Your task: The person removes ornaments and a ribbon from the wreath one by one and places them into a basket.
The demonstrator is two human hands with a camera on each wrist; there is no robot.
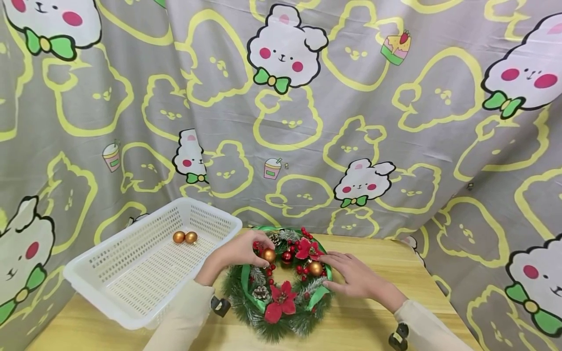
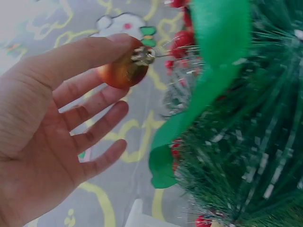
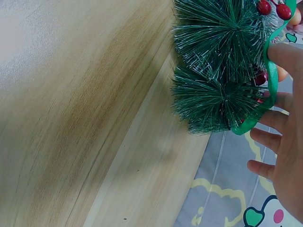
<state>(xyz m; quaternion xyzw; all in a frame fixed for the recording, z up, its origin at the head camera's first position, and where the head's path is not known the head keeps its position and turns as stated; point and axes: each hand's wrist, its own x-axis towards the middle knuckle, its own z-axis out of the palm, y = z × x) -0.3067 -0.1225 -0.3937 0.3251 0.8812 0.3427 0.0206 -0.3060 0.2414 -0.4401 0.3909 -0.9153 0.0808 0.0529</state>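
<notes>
- On the wooden desk (image 1: 395,273), near its back edge and in front of the cartoon-print cloth (image 1: 395,122), lies a Christmas wreath (image 1: 281,287), flat, so that its ornaments face upward within reach of both hands.
- Left hand (image 1: 239,253): thumb and forefinger pinch a copper bauble (image 1: 269,255) at the wreath's upper-left arc; the other fingers stay loosely extended, as the left wrist view shows, leaving the bauble's gold cap (image 2: 143,55) exposed.
- Right hand (image 1: 353,275): fingers nearly straight, laid flat on the wreath's right rim over the green ribbon (image 1: 318,295); it grips nothing, and appears to serve as a steadying press so the wreath does not slide.
- Second copper bauble (image 1: 315,268): seated in the foliage just beside the right fingertips.
- White basket (image 1: 131,273): set just left of the wreath, beside the left forearm, open top upward; two copper baubles (image 1: 185,237) rest together near its far end.
- Red poinsettias (image 1: 281,302), berries and pine cones remain fixed among the green needles.
</notes>
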